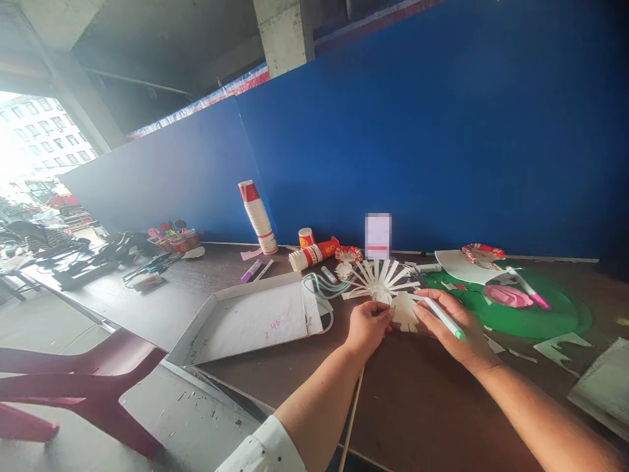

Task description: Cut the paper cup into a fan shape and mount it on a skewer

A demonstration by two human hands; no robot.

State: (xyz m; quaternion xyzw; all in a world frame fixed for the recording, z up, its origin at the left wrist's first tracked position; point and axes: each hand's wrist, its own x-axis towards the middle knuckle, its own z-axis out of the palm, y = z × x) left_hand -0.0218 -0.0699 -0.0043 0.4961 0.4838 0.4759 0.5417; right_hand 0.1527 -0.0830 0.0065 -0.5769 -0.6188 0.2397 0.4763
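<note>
My left hand pinches the lower edge of a white paper cutout, whose narrow strips fan outward at the top. Joined to it or lying against it is a small notched paper piece, between my two hands; I cannot tell which. A white marker with a green end rests in my right hand, its green end pointing toward me. The fingertips of that hand are close to the notched piece's right edge. A thin stick runs beneath my left wrist toward the table's front edge.
An open cardboard tray lies left of my hands. Behind stand a tall paper cup stack and a toppled one. A green disc on the right bears a pink lump and a pink-tipped marker. Paper scraps lie nearby.
</note>
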